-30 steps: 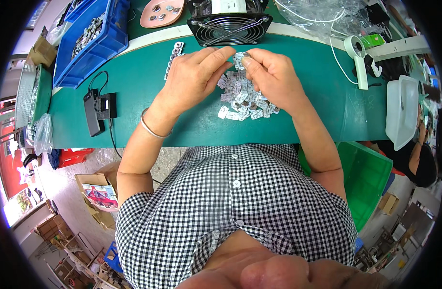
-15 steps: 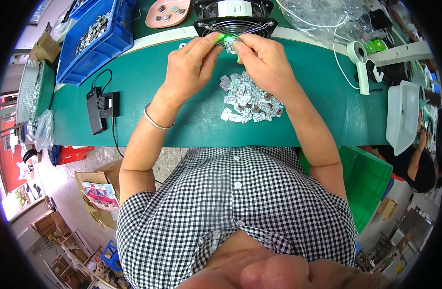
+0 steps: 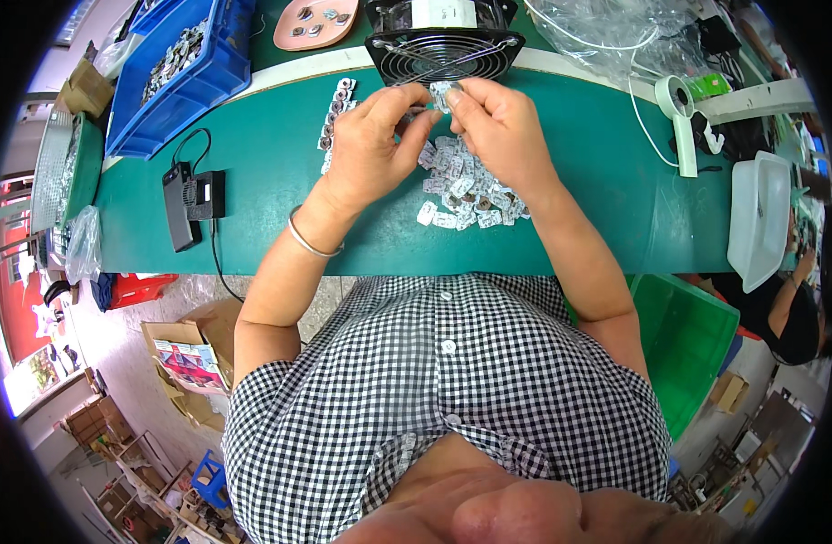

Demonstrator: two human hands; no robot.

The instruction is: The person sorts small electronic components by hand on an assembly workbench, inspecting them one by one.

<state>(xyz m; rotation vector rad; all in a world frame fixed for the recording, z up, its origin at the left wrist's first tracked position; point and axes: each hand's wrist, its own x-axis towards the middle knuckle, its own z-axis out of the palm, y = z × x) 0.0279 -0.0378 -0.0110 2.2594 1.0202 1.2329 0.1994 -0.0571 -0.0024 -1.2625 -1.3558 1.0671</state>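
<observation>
In front of the fan, my right hand (image 3: 505,127) is closed, pinching a small whitish flat part (image 3: 443,94) between thumb and fingers. Close to its left, my left hand (image 3: 372,143) is closed too, its thumb and forefinger drawn together beside that part. Something small and greyish shows in the left fingers, too hidden to name. Just below the hands lies a loose pile of small whitish parts (image 3: 466,186), some with brown round centres. A neat row of similar parts (image 3: 340,104) stands left of my left hand, partly covered by it.
A black fan (image 3: 445,59) with a wire guard stands at the far edge. A blue crate (image 3: 225,63) with metal parts and a pink tray (image 3: 289,36) lie far left. A black device (image 3: 178,208) with a cable sits left; a small handheld fan (image 3: 679,118) and white bin (image 3: 759,222) are right.
Both hands have drawn slightly nearer to me, away from the fan. The green glow at the fingertips is gone. My left hand has uncovered more of the row of parts.
</observation>
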